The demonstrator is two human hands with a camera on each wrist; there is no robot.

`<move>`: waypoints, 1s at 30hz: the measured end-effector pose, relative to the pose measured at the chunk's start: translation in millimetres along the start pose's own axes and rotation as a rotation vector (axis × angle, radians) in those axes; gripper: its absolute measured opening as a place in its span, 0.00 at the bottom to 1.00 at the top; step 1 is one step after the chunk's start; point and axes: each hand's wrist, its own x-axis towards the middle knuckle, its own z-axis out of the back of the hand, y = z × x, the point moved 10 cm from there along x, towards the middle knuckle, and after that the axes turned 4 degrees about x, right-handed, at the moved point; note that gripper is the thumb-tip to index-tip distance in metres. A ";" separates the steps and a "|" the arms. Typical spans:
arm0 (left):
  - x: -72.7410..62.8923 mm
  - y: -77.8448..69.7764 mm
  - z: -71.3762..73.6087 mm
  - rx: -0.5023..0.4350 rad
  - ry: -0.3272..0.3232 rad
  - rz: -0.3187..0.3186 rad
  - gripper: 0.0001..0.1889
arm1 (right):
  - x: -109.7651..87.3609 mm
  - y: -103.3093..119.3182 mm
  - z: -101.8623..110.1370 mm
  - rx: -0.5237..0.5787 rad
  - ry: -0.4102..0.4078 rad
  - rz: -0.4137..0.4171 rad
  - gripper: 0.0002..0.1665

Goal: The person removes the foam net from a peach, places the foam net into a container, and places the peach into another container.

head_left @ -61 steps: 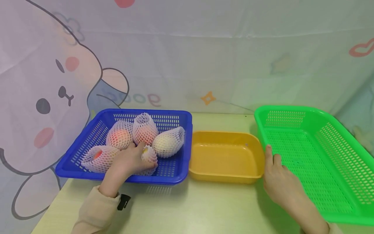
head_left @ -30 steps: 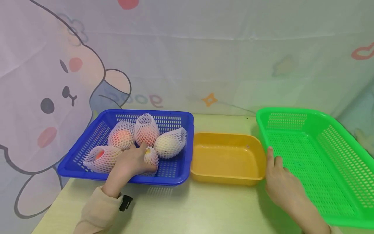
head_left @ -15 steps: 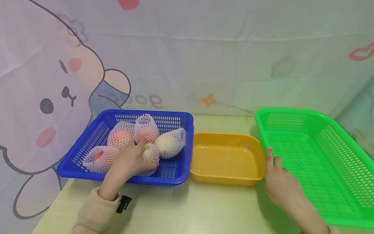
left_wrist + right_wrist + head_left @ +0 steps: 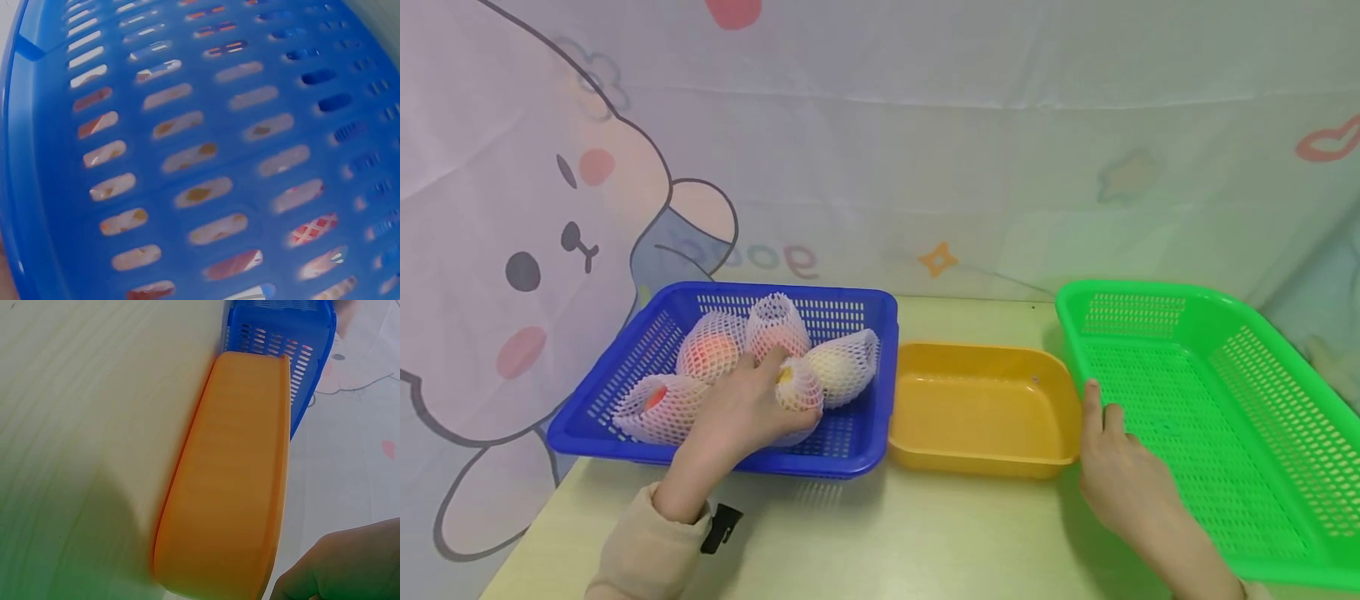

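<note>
In the head view my left hand (image 4: pixel 751 404) reaches into the blue basket (image 4: pixel 867 454) and grips a fruit in a white foam net (image 4: pixel 800 385). A yellow patch shows at the fruit's top; my fingers hide part of it. Close around it lie other netted fruits: a red one (image 4: pixel 658 414), a red-orange one (image 4: pixel 710 354), a pinkish one (image 4: pixel 777 332) and a pale yellow one (image 4: pixel 844 368). My right hand (image 4: pixel 1123 475) rests at the near-left rim of the green basket (image 4: pixel 1262 554), index finger extended along it. The left wrist view shows the blue basket's slotted wall (image 4: pixel 175 144).
Between the two baskets stands a shallow orange-yellow tray (image 4: pixel 981 417), beside the blue basket's right wall. All stand on a pale wooden table (image 4: pixel 925 533). Behind them hangs a printed cloth (image 4: pixel 887 150) with a cartoon bear.
My left hand has shifted slightly right and up with the netted fruit, which now overlaps the pale yellow one in view. The right hand stays at the green basket's rim.
</note>
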 end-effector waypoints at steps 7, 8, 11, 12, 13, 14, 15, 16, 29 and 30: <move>0.7 -3.1 2.6 -0.052 -0.031 0.009 0.41 | 0.0 -1.4 -0.2 0.005 0.008 -0.015 0.51; 0.7 -3.4 3.0 -0.061 -0.032 0.014 0.41 | 0.0 -1.6 -0.2 0.006 0.012 -0.019 0.51; 0.1 -4.7 4.7 -0.079 -0.036 0.028 0.41 | -0.2 -2.0 -0.6 0.007 0.016 -0.024 0.51; -0.2 -5.3 5.5 -0.084 -0.039 0.032 0.41 | -0.3 -1.9 -0.8 0.007 0.016 -0.025 0.51; -0.6 -6.0 6.2 -0.090 -0.040 0.036 0.42 | -0.3 -1.8 -0.8 0.008 0.017 -0.026 0.51; -1.0 -6.9 7.0 -0.096 -0.042 0.037 0.42 | -0.4 -1.7 -0.9 0.009 0.018 -0.028 0.51; -1.5 -7.7 7.8 -0.100 -0.044 0.039 0.43 | -0.5 -1.6 -1.0 0.008 0.017 -0.026 0.51; -1.9 -8.5 8.6 -0.107 -0.047 0.040 0.43 | -0.4 -1.4 -1.2 0.009 0.018 -0.026 0.51; -5.4 -20.2 17.8 -0.199 -0.125 0.007 0.44 | -1.0 -1.8 -2.6 0.013 0.033 -0.030 0.51; -5.7 -21.3 18.7 -0.206 -0.135 0.000 0.44 | -1.1 -1.7 -2.7 0.014 0.036 -0.031 0.52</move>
